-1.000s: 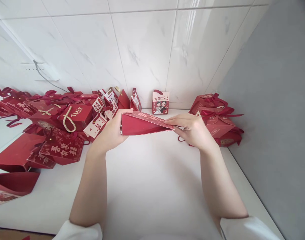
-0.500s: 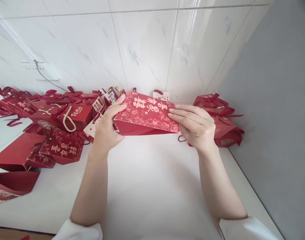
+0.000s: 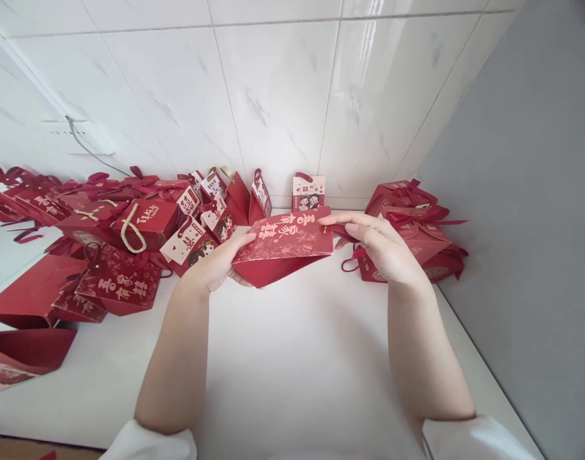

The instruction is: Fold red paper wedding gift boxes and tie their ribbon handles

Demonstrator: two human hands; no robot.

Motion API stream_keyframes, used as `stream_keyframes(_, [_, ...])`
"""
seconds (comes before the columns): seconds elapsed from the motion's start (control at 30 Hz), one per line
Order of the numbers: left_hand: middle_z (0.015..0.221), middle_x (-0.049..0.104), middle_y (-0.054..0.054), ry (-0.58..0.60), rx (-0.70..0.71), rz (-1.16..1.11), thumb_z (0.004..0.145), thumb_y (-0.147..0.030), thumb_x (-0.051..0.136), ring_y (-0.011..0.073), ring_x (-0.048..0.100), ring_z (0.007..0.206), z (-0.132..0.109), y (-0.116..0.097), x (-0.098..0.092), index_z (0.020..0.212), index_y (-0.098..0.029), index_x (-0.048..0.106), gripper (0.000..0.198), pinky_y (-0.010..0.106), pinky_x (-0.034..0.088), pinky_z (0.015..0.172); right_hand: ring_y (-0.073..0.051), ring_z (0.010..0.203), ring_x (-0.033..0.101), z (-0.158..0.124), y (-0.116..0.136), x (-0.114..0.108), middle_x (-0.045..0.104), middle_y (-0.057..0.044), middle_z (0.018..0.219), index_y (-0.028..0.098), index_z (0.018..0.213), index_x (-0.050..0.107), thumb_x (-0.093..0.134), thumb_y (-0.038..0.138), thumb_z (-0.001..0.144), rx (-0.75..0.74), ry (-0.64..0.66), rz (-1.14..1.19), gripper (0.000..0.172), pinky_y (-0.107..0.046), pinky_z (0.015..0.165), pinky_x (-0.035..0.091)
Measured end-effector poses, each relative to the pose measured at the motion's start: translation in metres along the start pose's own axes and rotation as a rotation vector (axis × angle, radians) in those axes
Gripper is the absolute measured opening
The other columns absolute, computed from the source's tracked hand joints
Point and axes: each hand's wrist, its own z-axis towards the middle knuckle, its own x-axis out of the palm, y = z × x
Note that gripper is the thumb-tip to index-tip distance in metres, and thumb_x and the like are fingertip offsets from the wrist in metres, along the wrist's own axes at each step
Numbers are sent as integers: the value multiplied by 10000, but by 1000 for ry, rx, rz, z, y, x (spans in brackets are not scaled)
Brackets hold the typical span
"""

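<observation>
A red paper gift box (image 3: 290, 246) with pale Chinese characters and a floral print is held up over the white table, tilted, its open-looking lower side toward me. My left hand (image 3: 223, 262) grips its left end, thumb on the printed face and fingers underneath. At the other end, my right hand (image 3: 376, 239) pinches a dark red ribbon handle (image 3: 338, 229) that joins the box beside a small gold stud. Part of the right-hand fingers is hidden behind the thumb and ribbon.
Several red gift boxes (image 3: 124, 284) crowd the left side of the white table (image 3: 292, 377). Small card-fronted boxes (image 3: 308, 195) stand along the tiled wall (image 3: 273, 96). More ribboned boxes (image 3: 417, 239) are stacked at right, beside a grey panel (image 3: 527, 211). A cable (image 3: 91, 150) hangs from a wall socket.
The box has come lower and turned, showing more of its underside. My right hand has shifted from its printed face to the ribbon handle. My left hand has slid down with the box.
</observation>
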Motion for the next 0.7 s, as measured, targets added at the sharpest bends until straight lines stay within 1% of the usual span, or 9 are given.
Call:
stream_keyframes(0.1, [1328,606,53,56,3,77,838,-568,560,299,652,1052,0,-1,-3,1330,-341,541,543,319,604,506,-211,927,656,-2,2,-2,681,-54,1135,301,1294,597,610,368,885,2,134,64,414,-267,586,530])
stream_keyframes(0.2, [1493,459,13,67,2,196,842,-592,542,295,620,1138,0,0,-4,1364,-380,512,564,330,621,610,-201,937,651,2,1,5,677,-61,1158,249,1163,657,678,381,844,-43,86,32,345,-276,650,523])
stream_keyframes(0.27, [1534,406,32,4,-41,309,832,-664,505,292,644,1104,-1,3,-2,1382,-354,507,631,364,613,731,-188,871,655,7,-4,14,718,-55,1021,208,1000,694,637,410,876,-44,5,-46,244,-283,680,504])
stream_keyframes(0.33, [1497,461,54,-34,-31,433,839,-715,437,291,646,1107,-4,4,1,1370,-317,534,670,395,561,891,-168,733,636,13,-11,25,721,-33,809,190,831,690,618,407,886,-25,-45,-199,235,-282,658,466])
stream_keyframes(0.4, [1448,522,41,16,87,550,867,-695,406,289,570,1233,-6,4,6,1345,-299,566,641,391,450,1051,-148,609,577,17,-19,38,669,-4,649,194,728,665,628,371,878,6,-47,-393,236,-274,601,406])
stream_keyframes(0.47, [1417,554,13,110,233,634,888,-626,439,268,507,1301,-6,4,12,1328,-299,582,566,355,374,1106,-142,560,527,20,-25,50,613,12,581,205,701,657,626,342,875,25,-17,-548,224,-268,552,342])
stream_keyframes(0.53, [1298,638,15,180,346,704,898,-536,467,252,570,1197,-3,4,18,1256,-279,630,470,332,421,1030,-146,563,517,22,-29,61,587,13,585,216,729,662,609,346,886,20,4,-609,211,-266,534,314])
stream_keyframes(0.6, [1020,713,29,187,420,797,908,-451,453,225,634,935,2,6,22,1078,-232,695,369,316,472,845,-145,595,537,21,-29,68,608,3,681,226,830,677,593,344,899,-31,5,-588,161,-263,552,347])
stream_keyframes(0.7, [672,586,8,141,474,914,913,-376,420,161,505,614,8,11,24,769,-188,639,323,294,371,603,-149,747,602,19,-27,69,622,-52,1016,253,1116,646,575,280,916,-220,13,-513,214,-277,679,454])
